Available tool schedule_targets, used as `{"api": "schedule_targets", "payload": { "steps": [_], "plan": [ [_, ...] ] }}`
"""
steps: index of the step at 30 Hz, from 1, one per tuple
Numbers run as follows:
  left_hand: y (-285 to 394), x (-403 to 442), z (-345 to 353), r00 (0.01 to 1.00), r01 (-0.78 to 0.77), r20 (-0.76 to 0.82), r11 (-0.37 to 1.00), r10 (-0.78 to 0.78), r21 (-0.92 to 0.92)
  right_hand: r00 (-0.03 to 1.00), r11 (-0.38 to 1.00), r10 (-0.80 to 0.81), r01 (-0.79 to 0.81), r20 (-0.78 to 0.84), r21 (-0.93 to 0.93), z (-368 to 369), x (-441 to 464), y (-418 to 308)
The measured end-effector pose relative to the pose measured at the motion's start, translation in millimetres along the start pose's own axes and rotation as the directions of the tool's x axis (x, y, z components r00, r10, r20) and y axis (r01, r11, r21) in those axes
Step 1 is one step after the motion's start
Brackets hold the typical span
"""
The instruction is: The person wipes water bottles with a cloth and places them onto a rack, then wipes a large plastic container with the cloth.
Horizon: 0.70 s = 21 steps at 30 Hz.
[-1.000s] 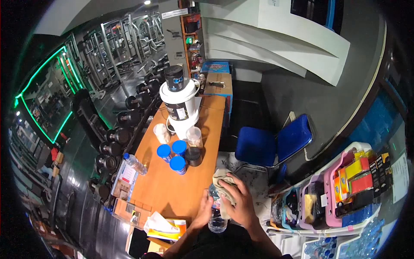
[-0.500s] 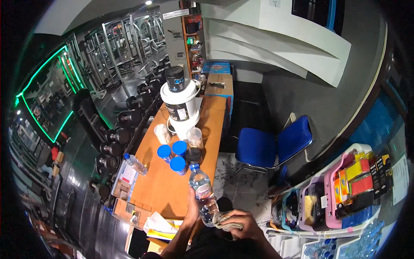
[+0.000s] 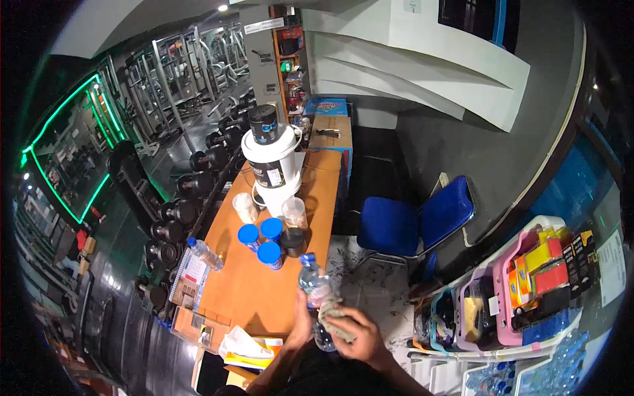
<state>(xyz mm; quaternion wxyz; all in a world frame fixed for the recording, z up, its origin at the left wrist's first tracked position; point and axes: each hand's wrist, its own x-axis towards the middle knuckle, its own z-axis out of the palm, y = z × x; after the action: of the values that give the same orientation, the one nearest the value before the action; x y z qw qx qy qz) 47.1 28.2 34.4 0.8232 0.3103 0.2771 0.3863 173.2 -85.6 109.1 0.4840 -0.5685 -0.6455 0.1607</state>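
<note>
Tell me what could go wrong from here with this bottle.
The bottle is in the left hand while the right hand holds the cloth against it; it might slip.
In view, its cap is close to the dark jar, so a swing could knock the jar, though depth is hard to judge.
The black tub sits atop white buckets; a bumped table might topple it.

Glossy clear plastic bottle (image 3: 316, 285); soft, matt, crumpled cloth (image 3: 332, 319).

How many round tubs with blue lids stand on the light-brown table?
3: the left tub, the rear-right tub, and the front tub, nearest the camera. Others may be hidden.
</note>
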Motion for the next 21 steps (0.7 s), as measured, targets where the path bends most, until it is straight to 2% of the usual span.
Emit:
{"api": "schedule_targets", "payload": {
  "steps": [1,3,6,9,10,13,14,15,17,21],
  "plan": [
    [-4.7,9.6,-16.1,0.998,-0.021,-0.060,1.000,0.020,-0.013,0.998,0.999,0.006,-0.009,0.056,0.052,3.3,-6.3,0.5],
    [12.1,7.1,-2.6,0.971,-0.122,-0.174,0.965,0.165,0.234,0.993,0.994,0.008,-0.020,0.116,0.108,2.1,-14.3,5.9],
    [26.8,0.9,-0.1,0.992,-0.072,-0.100,0.995,0.079,0.075,0.975,0.964,0.059,-0.111,0.214,0.243,-6.5,-23.4,17.7],
    [29.9,-4.4,12.8,0.990,-0.011,-0.142,1.000,0.009,-0.012,1.000,0.965,-0.004,-0.004,0.031,0.263,-14.1,-11.9,13.8],
    [31.3,-6.9,12.6,0.994,0.055,-0.099,0.998,-0.055,0.004,1.000,0.975,0.000,0.001,-0.005,0.223,-17.6,-7.7,10.9],
    [12.7,-6.9,8.6,0.986,0.135,-0.097,0.991,-0.137,-0.023,0.955,0.990,-0.114,0.131,-0.275,0.046,-19.8,17.9,0.3],
    [-0.4,-1.3,-2.1,0.996,-0.025,-0.077,0.995,0.033,0.098,0.953,0.995,-0.101,0.104,-0.285,-0.004,-22.2,28.5,-6.6],
    [8.9,-8.9,9.7,0.993,-0.116,0.018,0.967,0.115,0.225,0.951,0.996,-0.088,0.076,-0.296,-0.054,-25.6,39.3,-15.2],
    [7.2,-11.4,19.7,0.931,-0.366,0.181,0.816,0.318,0.448,0.963,0.995,-0.047,0.021,-0.266,-0.100,-23.7,47.3,-21.9],
    [-0.6,-12.1,12.4,0.966,-0.257,0.065,0.899,0.251,0.355,0.996,0.994,0.044,-0.051,-0.081,-0.094,-16.0,37.7,-24.7]
  ]
}}
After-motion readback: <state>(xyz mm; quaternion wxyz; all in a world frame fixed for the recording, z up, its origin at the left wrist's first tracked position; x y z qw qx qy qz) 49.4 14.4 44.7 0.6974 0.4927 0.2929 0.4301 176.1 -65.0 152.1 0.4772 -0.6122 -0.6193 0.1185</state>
